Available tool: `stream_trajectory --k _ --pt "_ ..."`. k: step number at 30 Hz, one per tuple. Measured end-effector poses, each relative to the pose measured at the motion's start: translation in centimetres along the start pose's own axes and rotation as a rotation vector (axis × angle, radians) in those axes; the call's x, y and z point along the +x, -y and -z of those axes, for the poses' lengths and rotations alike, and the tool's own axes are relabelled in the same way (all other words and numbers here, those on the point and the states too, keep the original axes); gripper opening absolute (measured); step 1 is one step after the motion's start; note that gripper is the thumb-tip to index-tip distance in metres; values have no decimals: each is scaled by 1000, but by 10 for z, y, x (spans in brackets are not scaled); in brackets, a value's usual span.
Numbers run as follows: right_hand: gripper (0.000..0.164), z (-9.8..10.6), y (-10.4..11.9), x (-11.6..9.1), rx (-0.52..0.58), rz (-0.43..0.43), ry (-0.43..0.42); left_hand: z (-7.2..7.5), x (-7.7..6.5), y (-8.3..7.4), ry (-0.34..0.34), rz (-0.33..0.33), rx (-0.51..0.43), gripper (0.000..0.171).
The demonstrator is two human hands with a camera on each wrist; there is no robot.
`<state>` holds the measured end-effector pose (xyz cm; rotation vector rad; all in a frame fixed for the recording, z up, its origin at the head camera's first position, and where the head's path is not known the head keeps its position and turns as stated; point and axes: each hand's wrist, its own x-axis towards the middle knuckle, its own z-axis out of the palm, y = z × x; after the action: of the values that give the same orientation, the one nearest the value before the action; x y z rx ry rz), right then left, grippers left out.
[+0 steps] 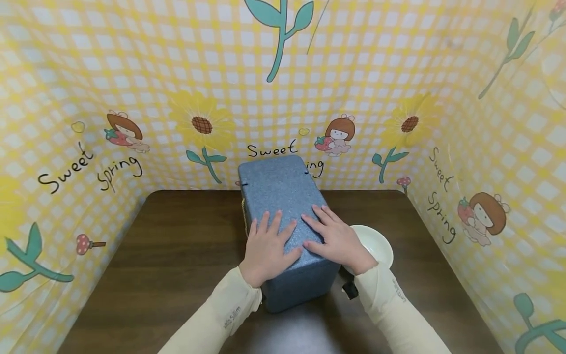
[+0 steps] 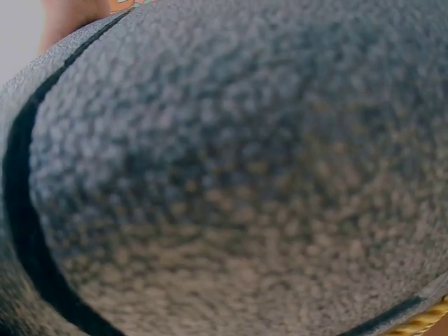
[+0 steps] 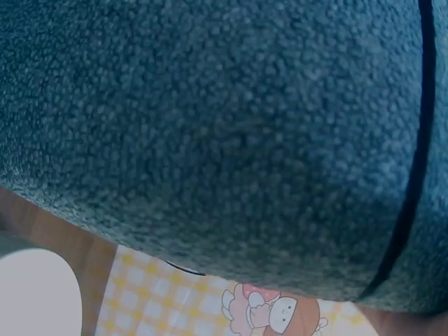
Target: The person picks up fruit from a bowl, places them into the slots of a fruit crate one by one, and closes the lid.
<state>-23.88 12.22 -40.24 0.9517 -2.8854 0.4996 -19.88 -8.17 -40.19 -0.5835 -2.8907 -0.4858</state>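
Observation:
A blue-grey speckled foam box (image 1: 278,191) stands on the table with its lid on. My left hand (image 1: 267,249) rests on the near left part of the lid, fingers spread and straight. Beside it, my right hand (image 1: 339,239) lies over the lid's right edge with its fingers also spread flat. Both wrist views are filled by the foam wall, where a dark seam (image 3: 422,133) runs between lid and body. A strand of yellow rope (image 2: 422,320) shows at the box's left side.
A white dish (image 1: 377,246) sits to the right of the box, partly behind my right wrist. Under that wrist is a small black object (image 1: 351,290). The dark brown wooden table (image 1: 185,265) is enclosed by yellow checked cloth walls (image 1: 159,64).

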Motion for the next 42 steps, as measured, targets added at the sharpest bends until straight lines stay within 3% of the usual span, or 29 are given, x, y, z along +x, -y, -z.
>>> stream_trajectory --k 5,10,13,16,18,22,25,28,31,35,42 --pt "62 -9 1 -1 30 10 -33 0 -5 3 -35 16 -7 56" --pt "57 -12 4 -2 19 19 -118 -3 -8 4 -143 33 -80 51" --pt "55 -11 2 -4 21 19 -124 -5 -4 8 -163 -19 -81 49" --pt "54 -10 -2 -9 32 18 -100 -1 7 18 -110 -105 -80 45" --pt "54 -9 -6 -13 49 22 -80 5 19 28 -68 -125 -101 44" --pt "54 -5 -16 -17 139 56 -32 13 40 54 -21 -32 -132 47" --pt "48 4 -27 -15 321 105 0 16 49 68 -25 27 -109 50" --pt "40 16 -41 -7 450 153 -9 24 55 72 -9 35 -87 59" --pt "38 29 -50 7 418 152 -43 32 63 74 28 13 -21 72" --pt "43 40 -53 36 313 109 -18 39 72 78 95 -6 54 80" --pt "50 44 -57 78 292 -79 66 39 82 89 165 114 70 72"
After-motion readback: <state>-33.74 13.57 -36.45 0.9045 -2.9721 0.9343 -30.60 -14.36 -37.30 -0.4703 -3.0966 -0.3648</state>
